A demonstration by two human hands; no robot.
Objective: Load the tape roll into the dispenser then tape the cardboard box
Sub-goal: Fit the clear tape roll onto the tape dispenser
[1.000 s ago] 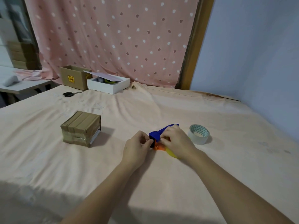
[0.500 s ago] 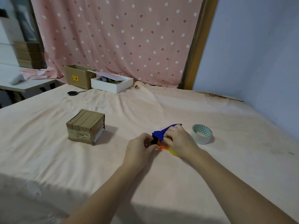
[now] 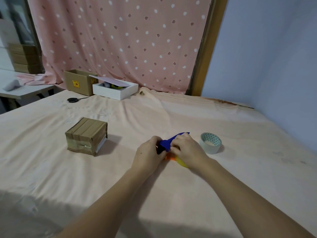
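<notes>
Little has shifted since a moment ago: both hands stay closed around the blue, orange and yellow plastic tape dispenser (image 3: pixel 167 145) on the peach cloth-covered bench (image 3: pixel 154 194). Left hand (image 3: pixel 149 156) pinches its dark front end; right hand (image 3: pixel 187 150) covers the body. Just beside the right hand lies the clear tape roll (image 3: pixel 211 143), untouched. Well off to the left sits the taped brown cardboard box (image 3: pixel 86 135).
</notes>
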